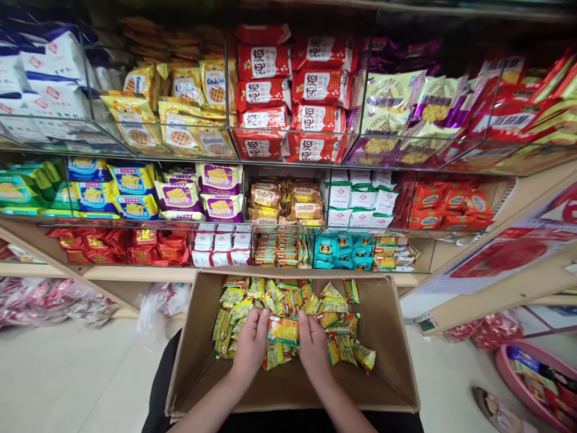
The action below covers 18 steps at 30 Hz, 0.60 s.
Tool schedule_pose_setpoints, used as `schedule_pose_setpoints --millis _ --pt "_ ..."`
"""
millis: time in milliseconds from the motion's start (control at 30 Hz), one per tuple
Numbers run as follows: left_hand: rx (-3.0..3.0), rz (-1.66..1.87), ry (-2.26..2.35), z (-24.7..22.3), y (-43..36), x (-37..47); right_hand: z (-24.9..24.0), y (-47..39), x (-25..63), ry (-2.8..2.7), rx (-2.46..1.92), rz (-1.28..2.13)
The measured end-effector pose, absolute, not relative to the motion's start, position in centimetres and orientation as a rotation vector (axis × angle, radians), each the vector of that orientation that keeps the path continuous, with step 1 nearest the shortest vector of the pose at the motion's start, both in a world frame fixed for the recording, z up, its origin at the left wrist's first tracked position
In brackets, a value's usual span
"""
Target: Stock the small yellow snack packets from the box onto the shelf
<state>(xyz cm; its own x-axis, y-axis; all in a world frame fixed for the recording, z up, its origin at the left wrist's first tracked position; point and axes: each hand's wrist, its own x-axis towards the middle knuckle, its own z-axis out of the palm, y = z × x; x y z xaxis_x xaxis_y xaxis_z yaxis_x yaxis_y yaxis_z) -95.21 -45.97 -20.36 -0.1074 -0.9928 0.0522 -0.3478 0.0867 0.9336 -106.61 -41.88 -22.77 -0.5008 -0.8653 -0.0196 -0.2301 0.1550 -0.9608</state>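
Between my two hands is a small orange and yellow snack packet (pixel 283 330), its printed front facing up. My left hand (pixel 253 335) grips its left end with thumb and fingers. On the other end, my right hand (pixel 312 338) is closed in the same way. Both hands are inside an open cardboard box (pixel 378 385) that rests at my lap. Under and around them lie many loose packets of the same kind (pixel 232 296), some with yellow backs up. The fingertips beneath the packet are hidden.
Ahead stand shelves with clear dividers. Red biscuit packs (pixel 315 87) and yellow cookie packs (pixel 135 117) fill the top tier. Similar small packets (pixel 276 249) stand in the lowest tier, beside teal ones (pixel 342 249). A pink basin (pixel 514 367) and a person's sandalled foot (pixel 498 412) are at right.
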Motion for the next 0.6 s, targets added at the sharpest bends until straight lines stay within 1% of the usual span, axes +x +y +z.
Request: schedule_pose_setpoints --millis 133,233,333,433,533,600 --pt "1.304 -1.0 -1.603 -20.8 -46.6 -94.6 -22.4 -41.7 -107.2 1.574 -1.11 -1.325" --pt "1.267 -0.972 -1.693 -20.6 -47.4 -93.8 -21.6 -41.7 -107.9 1.317 -1.171 -1.186" --pt "1.217 -0.927 -1.912 -19.3 -48.7 -92.6 -20.0 -42.2 -109.1 1.36 -1.251 -1.1" --pt "1.151 -0.633 -2.093 -16.6 -51.3 -90.6 -17.4 -43.7 -110.8 1.616 -1.376 -1.109" --pt "1.132 -0.22 -2.273 -13.9 -54.9 -88.7 -14.9 -46.5 -112.8 1.82 -1.677 -1.144" --pt "1.256 -0.055 -2.358 -12.9 -57.2 -87.9 -14.0 -48.9 -113.9 1.86 -1.876 -1.035"
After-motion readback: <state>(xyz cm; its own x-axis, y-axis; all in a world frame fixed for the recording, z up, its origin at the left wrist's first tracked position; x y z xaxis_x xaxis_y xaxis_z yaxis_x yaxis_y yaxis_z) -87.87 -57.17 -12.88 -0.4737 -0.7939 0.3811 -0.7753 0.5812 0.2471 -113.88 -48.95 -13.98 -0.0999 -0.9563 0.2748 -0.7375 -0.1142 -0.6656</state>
